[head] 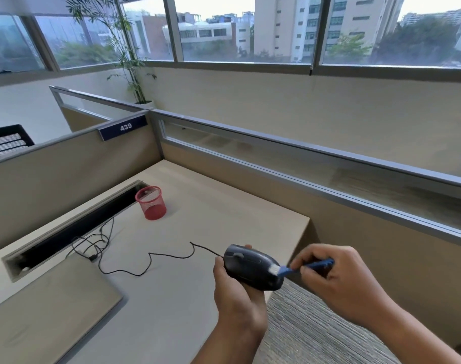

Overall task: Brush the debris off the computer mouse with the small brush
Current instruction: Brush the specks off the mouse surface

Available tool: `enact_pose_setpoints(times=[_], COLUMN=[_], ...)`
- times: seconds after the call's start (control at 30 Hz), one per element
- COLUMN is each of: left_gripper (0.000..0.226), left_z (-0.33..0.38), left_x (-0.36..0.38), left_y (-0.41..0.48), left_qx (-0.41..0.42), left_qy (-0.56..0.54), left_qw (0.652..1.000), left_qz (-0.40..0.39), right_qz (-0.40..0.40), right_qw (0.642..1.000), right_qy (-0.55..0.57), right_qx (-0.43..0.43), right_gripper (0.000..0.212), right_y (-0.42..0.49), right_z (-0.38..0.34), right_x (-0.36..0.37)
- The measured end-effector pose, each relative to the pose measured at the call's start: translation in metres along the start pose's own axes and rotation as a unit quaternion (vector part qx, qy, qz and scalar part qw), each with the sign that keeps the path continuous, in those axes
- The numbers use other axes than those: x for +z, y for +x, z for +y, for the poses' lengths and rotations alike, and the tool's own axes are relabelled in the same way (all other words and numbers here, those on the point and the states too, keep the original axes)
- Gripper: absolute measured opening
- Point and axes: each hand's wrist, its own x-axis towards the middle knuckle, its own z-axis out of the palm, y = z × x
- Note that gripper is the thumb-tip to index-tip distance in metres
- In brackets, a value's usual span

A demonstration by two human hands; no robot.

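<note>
Above desk (171,298) edge | left hand (237,298): rounded dark mouse (250,269) | right hand (334,279): blue white-bristled brush (297,269)

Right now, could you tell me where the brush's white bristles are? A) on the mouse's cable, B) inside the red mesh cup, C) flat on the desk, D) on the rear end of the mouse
D: the small brush, held in the right hand, has its bristles on the rear end of the mouse, which the left hand holds up.

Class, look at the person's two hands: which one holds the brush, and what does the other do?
The right hand pinches the small blue brush, bristles on the mouse's rear. The left hand grips the dark mouse from below, off the desk.
</note>
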Motion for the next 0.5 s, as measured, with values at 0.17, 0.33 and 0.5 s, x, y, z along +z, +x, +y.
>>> enact_pose_setpoints(times=[0.17, 0.33, 0.5], left_gripper=[0.053, 0.053, 0.051], left_z=[0.002, 0.002, 0.002], left_x=[-0.005, 0.000, -0.003], left_y=[0.002, 0.001, -0.002], left_qx=[0.000, 0.001, 0.000], left_qy=[-0.007, 0.001, 0.030], left_qw=[1.000, 1.000, 1.000], left_qz=[0.009, 0.005, 0.006], right_qz=[0.018, 0.004, 0.042], right_qw=[1.000, 0.999, 0.999], right_qy=[0.000, -0.028, -0.028], right_qx=[-0.017, -0.037, -0.006], right_gripper=[0.024, 0.019, 0.027], right_y=[-0.007, -0.007, -0.007], right_z=[-0.004, -0.011, 0.001], right_x=[0.001, 0.004, -0.010])
